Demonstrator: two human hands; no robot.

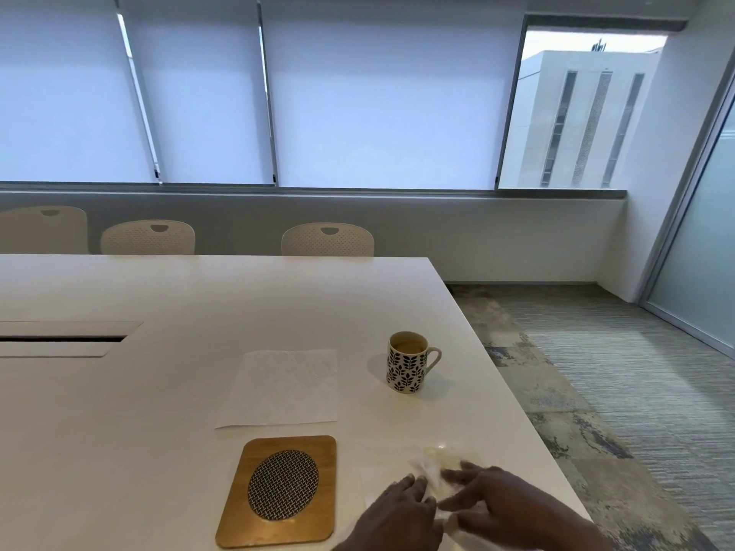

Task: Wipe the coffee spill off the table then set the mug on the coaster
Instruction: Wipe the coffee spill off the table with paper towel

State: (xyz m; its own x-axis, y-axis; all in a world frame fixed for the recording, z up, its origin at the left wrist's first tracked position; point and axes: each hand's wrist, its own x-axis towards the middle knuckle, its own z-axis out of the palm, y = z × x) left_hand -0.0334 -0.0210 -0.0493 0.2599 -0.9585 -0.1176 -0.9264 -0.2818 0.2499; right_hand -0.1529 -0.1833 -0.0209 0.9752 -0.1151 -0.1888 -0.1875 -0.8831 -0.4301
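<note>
Both hands work a crumpled white tissue [431, 469] low on the table [199, 296], near its right edge. The left hand [397, 515] lies palm down, fingers loosely spread, fingertips on the tissue's left side. The right hand [501, 507] is also flat and part open, fingers resting on the tissue; the blur hides any pinch. The mug [409, 361] stands upright farther back, apart from the coaster [278, 491], which lies just left of the hands. A flat napkin [282, 387] lies behind the coaster.
</note>
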